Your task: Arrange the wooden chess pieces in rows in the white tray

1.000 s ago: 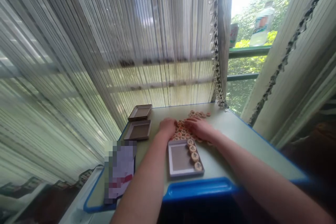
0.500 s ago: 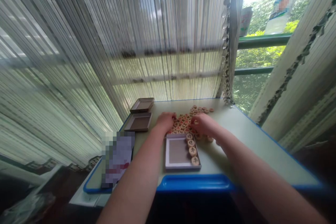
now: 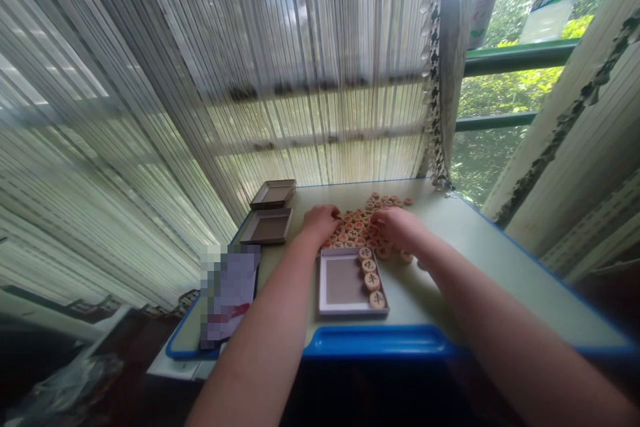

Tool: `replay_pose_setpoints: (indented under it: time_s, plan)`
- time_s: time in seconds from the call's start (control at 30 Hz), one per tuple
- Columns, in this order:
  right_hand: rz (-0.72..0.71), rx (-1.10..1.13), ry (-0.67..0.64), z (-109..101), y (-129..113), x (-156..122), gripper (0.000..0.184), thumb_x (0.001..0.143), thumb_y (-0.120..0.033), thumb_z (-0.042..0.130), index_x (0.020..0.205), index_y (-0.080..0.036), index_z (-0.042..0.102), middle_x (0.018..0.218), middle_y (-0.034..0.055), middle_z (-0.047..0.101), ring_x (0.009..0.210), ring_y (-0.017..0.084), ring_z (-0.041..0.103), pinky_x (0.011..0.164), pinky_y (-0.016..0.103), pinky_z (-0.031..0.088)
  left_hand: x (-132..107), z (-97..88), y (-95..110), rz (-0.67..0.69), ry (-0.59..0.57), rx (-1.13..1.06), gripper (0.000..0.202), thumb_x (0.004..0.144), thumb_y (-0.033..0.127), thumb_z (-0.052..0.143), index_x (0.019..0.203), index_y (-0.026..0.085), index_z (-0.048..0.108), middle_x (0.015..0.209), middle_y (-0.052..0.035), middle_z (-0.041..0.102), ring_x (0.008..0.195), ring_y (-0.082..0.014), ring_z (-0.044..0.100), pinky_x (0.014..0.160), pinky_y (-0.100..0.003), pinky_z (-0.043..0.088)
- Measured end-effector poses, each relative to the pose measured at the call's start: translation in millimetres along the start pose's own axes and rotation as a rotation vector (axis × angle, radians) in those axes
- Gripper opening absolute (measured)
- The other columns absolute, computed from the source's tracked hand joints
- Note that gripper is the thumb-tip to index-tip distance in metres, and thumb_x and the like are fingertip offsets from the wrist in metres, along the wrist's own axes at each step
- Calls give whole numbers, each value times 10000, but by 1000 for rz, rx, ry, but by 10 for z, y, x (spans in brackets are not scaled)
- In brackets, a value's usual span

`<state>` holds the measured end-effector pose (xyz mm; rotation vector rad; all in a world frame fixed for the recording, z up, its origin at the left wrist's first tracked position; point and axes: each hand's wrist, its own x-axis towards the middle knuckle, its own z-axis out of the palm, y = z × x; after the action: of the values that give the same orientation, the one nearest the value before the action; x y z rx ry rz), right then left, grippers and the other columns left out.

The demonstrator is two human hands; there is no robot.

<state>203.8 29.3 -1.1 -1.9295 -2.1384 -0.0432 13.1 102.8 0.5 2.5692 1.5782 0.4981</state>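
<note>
Round wooden Chinese chess pieces (image 3: 353,235), marked in red and black, lie in a loose pile on the table. At the pile's left edge is my left hand (image 3: 320,221), its fingers curved and slightly apart, with no piece visible in them. My right hand (image 3: 397,225) reaches over the right side of the pile. Its fingers are bent together among the pieces, and what they hold, if anything, is hidden. In front of the pile is a shallow open box (image 3: 345,283); several black-marked pieces (image 3: 371,281) stand in a column along its right side.
Two more shallow boxes, a nearer one (image 3: 267,227) and a farther one (image 3: 273,193), sit at the left rear. A dark flat thing (image 3: 233,293), partly blurred out, lies at the left. A blue tray edge (image 3: 377,341) runs along the front. Curtains (image 3: 320,113) hang behind.
The whole view has shifted slightly, so the table sits a little higher and further right. Both hands stay at the pile, with small finger movements. The column of pieces in the box looks unchanged.
</note>
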Motion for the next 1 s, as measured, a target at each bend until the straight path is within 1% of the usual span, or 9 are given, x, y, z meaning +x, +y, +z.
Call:
replay_pose_setpoints:
  time_s: [0.07, 0.13, 0.2, 0.27, 0.4, 0.57, 0.77, 0.87, 1.0]
  plan:
    - [-24, 20, 12, 6, 15, 5, 251, 807, -193, 466, 948, -234, 670, 953, 63, 675, 840, 196, 600, 658, 254, 423, 20, 10, -5, 27, 59, -79, 215, 726, 244, 609, 924, 191, 676, 953, -65, 674, 899, -204, 595, 807, -297, 454]
    - [-43, 45, 31, 16, 30, 12, 238, 796, -180, 486, 935, -227, 674, 972, 69, 669, 865, 196, 595, 696, 259, 432, 37, 9, -4, 53, 170, -193, 183, 747, 184, 581, 902, 165, 676, 938, -76, 662, 873, -180, 596, 809, -282, 459]
    - [-58, 72, 80, 24, 37, 17, 231, 786, -176, 505, 939, -219, 672, 1005, 74, 656, 886, 197, 587, 723, 268, 440, 46, -5, 5, 46, 300, -360, 177, 764, 152, 560, 902, 139, 669, 935, -87, 650, 848, -162, 601, 806, -278, 466]
    - [-67, 104, 156, 25, 25, 13, 225, 791, -203, 510, 955, -211, 665, 1013, 77, 647, 885, 197, 585, 729, 279, 450, 41, -24, 23, 16, 348, -581, 178, 760, 144, 571, 915, 119, 656, 907, -89, 654, 809, -152, 613, 785, -283, 481]
    - [-137, 206, 295, 4, -53, -26, 274, 822, -301, 502, 1051, -205, 617, 983, 76, 643, 825, 185, 596, 679, 286, 471, -12, -54, 80, -4, 168, -932, 202, 720, 174, 640, 916, 125, 645, 838, -69, 675, 771, -151, 625, 747, -304, 501]
    - [-295, 283, 418, 5, -132, -76, 277, 833, -343, 509, 1065, -219, 595, 995, 66, 650, 876, 192, 600, 731, 310, 482, -92, -100, 140, -7, 10, -1074, 221, 671, 161, 692, 885, 122, 655, 859, -66, 671, 786, -144, 614, 777, -322, 492]
    - [-335, 284, 366, 75, -149, -72, 289, 828, -359, 517, 1078, -233, 588, 1009, 66, 649, 835, 189, 608, 693, 317, 496, -114, -125, 141, -24, -106, -1180, 311, 612, 227, 758, 876, 105, 648, 803, -61, 661, 747, -130, 611, 770, -324, 494]
    - [-309, 311, 364, 88, -152, -61, 288, 831, -326, 511, 1090, -219, 580, 941, 62, 658, 763, 170, 604, 667, 299, 489, -115, -123, 132, -21, -162, -1184, 350, 604, 275, 765, 886, 106, 647, 800, -65, 663, 730, -130, 613, 752, -325, 499]
    - [-310, 325, 341, 55, -151, -57, 241, 829, -329, 511, 1011, -205, 610, 856, 48, 657, 717, 146, 585, 652, 267, 462, -113, -111, 141, -2, -198, -1180, 348, 611, 285, 760, 893, 110, 651, 808, -74, 671, 728, -137, 624, 745, -327, 506]
